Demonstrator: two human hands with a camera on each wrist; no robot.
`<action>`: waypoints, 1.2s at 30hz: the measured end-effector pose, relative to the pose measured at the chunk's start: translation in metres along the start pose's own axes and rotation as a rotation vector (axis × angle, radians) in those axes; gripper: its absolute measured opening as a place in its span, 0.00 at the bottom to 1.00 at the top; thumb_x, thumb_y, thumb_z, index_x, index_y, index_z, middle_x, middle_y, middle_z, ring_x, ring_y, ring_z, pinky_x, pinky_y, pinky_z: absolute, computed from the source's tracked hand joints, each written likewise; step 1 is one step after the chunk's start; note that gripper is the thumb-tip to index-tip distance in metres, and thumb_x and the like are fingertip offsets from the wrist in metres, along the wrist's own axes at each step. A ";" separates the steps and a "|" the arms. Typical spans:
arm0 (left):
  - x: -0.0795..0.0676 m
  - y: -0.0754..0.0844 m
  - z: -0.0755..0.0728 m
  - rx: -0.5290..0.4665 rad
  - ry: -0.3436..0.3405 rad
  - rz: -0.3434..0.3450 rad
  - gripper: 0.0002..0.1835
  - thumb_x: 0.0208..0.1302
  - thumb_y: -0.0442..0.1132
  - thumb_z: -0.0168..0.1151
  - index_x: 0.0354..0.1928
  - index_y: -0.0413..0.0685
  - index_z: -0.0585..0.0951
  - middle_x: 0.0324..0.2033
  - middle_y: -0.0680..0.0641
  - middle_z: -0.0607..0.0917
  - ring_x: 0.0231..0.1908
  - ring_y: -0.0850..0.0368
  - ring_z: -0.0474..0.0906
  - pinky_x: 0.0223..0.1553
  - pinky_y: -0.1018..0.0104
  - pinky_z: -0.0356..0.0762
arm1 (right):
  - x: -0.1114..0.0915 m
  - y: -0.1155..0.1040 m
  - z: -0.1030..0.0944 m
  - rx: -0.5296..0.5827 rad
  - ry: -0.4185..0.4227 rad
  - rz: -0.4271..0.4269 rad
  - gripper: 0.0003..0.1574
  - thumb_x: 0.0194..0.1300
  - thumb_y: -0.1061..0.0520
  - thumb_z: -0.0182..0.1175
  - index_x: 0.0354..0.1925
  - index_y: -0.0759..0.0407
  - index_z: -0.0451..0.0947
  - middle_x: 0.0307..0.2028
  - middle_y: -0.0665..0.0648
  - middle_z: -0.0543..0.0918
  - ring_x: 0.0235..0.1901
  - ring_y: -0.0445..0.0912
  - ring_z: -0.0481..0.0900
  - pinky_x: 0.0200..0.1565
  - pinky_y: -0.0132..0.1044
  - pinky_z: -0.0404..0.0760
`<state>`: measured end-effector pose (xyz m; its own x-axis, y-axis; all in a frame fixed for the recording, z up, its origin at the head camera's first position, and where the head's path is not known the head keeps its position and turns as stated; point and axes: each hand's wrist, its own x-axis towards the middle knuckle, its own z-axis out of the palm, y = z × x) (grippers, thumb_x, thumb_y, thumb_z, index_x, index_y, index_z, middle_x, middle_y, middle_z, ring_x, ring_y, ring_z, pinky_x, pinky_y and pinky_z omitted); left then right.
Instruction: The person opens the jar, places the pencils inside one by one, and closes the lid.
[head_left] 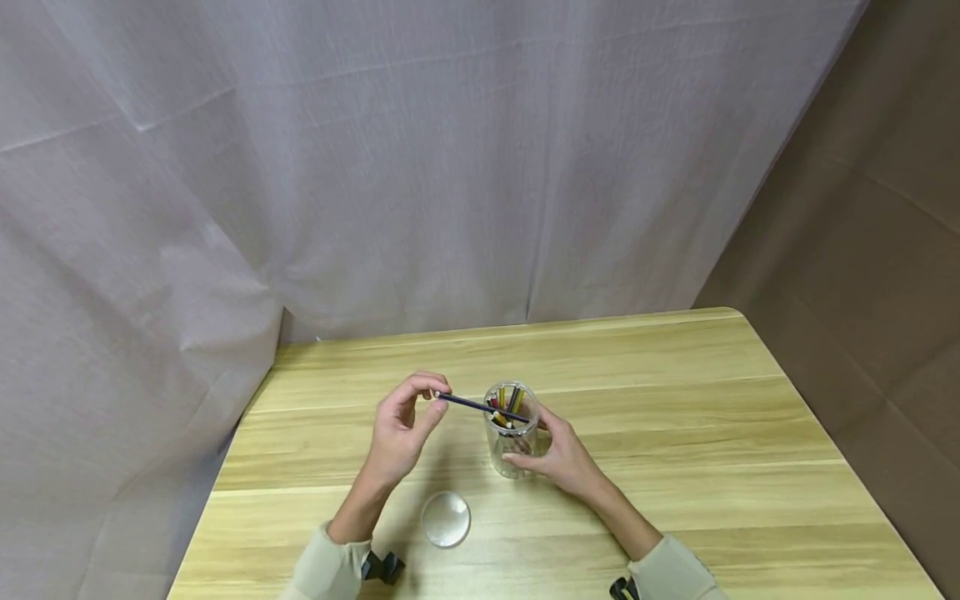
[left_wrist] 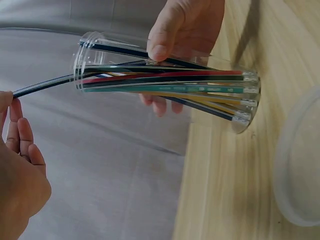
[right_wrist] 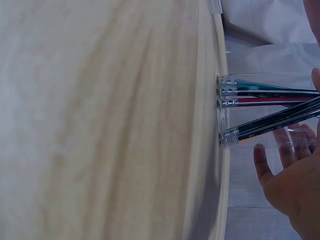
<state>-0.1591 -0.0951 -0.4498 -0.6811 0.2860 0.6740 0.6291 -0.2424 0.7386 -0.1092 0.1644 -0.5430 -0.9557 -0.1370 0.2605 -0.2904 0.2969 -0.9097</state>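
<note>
Between its thumb and fingertips my left hand [head_left: 401, 429] pinches one end of a dark blue pencil [head_left: 465, 402]. The pencil slants, with its other end in the mouth of a clear cylindrical jar [head_left: 498, 457]. My right hand [head_left: 567, 461] grips the jar from the right, thumb in front and fingers behind. Several pencils [left_wrist: 200, 78] stand in the jar: dark, red, green and yellow ones, their silver-capped ends at its bottom in the left wrist view. The jar stands upright on the wooden table [head_left: 675, 433].
A round, clear lid [head_left: 446, 519] lies on the table in front of the jar, near my left forearm. A grey curtain [head_left: 450, 167] hangs behind the table's back edge, and a brown one [head_left: 862, 275] hangs on the right.
</note>
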 end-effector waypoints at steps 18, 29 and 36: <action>-0.035 -0.008 -0.023 0.122 0.000 -0.145 0.13 0.68 0.17 0.61 0.50 0.36 0.82 0.42 0.38 0.84 0.46 0.53 0.77 0.50 0.62 0.70 | -0.001 0.000 0.001 0.011 -0.012 0.035 0.59 0.55 0.52 0.83 0.77 0.63 0.66 0.64 0.59 0.83 0.67 0.59 0.77 0.71 0.63 0.66; -0.091 -0.023 -0.046 0.409 -0.181 -0.327 0.21 0.68 0.29 0.71 0.61 0.46 0.81 0.55 0.44 0.86 0.54 0.46 0.79 0.55 0.53 0.73 | 0.000 0.000 0.000 0.001 -0.010 0.013 0.57 0.55 0.53 0.83 0.77 0.63 0.67 0.64 0.60 0.83 0.68 0.60 0.76 0.72 0.64 0.64; -0.118 -0.024 -0.052 0.456 -0.320 -0.514 0.29 0.68 0.43 0.75 0.68 0.48 0.77 0.63 0.50 0.83 0.64 0.48 0.75 0.65 0.37 0.71 | 0.000 0.000 0.000 0.000 -0.010 0.014 0.58 0.56 0.53 0.83 0.77 0.64 0.66 0.64 0.61 0.83 0.68 0.60 0.76 0.72 0.65 0.64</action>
<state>-0.1135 -0.1712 -0.5461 -0.8320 0.5317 0.1583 0.4020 0.3811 0.8326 -0.1097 0.1646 -0.5429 -0.9593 -0.1425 0.2439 -0.2767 0.2993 -0.9132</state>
